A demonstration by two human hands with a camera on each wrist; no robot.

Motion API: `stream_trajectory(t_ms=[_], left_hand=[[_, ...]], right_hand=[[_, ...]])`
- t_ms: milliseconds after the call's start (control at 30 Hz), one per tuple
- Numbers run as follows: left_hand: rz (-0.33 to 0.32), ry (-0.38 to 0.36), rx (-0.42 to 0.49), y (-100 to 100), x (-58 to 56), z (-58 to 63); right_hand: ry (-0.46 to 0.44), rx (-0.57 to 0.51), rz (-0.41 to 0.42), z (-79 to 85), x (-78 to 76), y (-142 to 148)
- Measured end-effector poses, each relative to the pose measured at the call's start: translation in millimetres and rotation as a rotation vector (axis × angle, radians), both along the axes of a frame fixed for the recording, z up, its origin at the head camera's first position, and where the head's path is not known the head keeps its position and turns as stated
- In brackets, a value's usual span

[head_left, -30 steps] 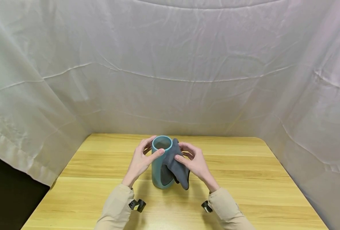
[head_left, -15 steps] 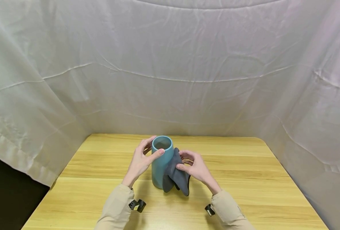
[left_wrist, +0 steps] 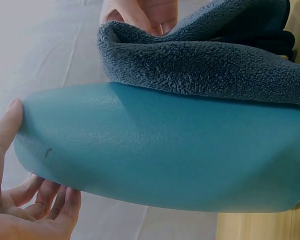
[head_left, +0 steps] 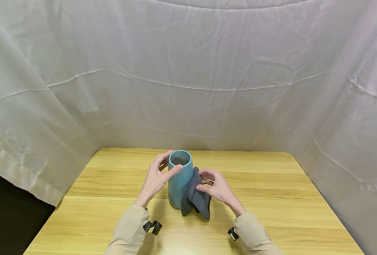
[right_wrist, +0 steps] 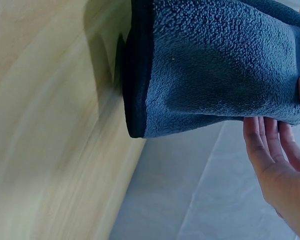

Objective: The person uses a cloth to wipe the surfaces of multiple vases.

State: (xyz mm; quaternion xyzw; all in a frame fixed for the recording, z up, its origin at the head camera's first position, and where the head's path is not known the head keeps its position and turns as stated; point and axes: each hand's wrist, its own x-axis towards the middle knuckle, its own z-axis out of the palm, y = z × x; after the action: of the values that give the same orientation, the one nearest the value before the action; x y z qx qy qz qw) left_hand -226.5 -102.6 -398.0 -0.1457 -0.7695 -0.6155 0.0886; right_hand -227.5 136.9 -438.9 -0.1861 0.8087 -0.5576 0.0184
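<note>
A tall turquoise vase stands upright on the table, its round mouth facing up. My left hand grips it near the rim, thumb on the front and fingers round the far side; the left wrist view shows a small dark mark on the vase by that hand. My right hand holds a dark grey plush cloth between thumb and fingers, against the vase's right side. In the right wrist view the cloth hangs in folds with a black bound edge, close over the table.
The light wooden table spreads out on both sides of the vase. A pale fabric curtain encloses the back and sides. A dark area lies beyond the table's left edge.
The right hand and the cloth have slid down the vase's right side, baring more of it near the rim. The left hand and the vase have stayed put.
</note>
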Motion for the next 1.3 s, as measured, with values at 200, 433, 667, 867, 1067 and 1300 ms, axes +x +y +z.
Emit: stream_trajectory(t_ms=[200, 433, 667, 867, 1067, 1300], left_hand=[[-0.002, -0.009, -0.005, 0, -0.2, -0.5], [0.000, -0.016, -0.005, -1, 0.1, -0.6], [-0.003, -0.009, -0.002, -1, -0.3, -0.6], [-0.003, -0.006, 0.002, -1, -0.6, 0.3], [-0.003, 0.000, 0.004, 0, -1.2, 0.5], [0.003, 0.003, 0.005, 0, -1.7, 0.0]], right_hand=[[-0.009, -0.013, -0.012, -1.2, 0.3, 0], [-0.002, -0.019, -0.022, -2.3, 0.9, -1], [0.065, -0.064, -0.035, -1.0, 2.6, -4], [0.186, -0.146, -0.053, 11.8, 4.3, -10], [0.273, -0.257, -0.054, 27.7, 4.9, -18], [0.275, -0.273, -0.052, 33.5, 5.4, -19]])
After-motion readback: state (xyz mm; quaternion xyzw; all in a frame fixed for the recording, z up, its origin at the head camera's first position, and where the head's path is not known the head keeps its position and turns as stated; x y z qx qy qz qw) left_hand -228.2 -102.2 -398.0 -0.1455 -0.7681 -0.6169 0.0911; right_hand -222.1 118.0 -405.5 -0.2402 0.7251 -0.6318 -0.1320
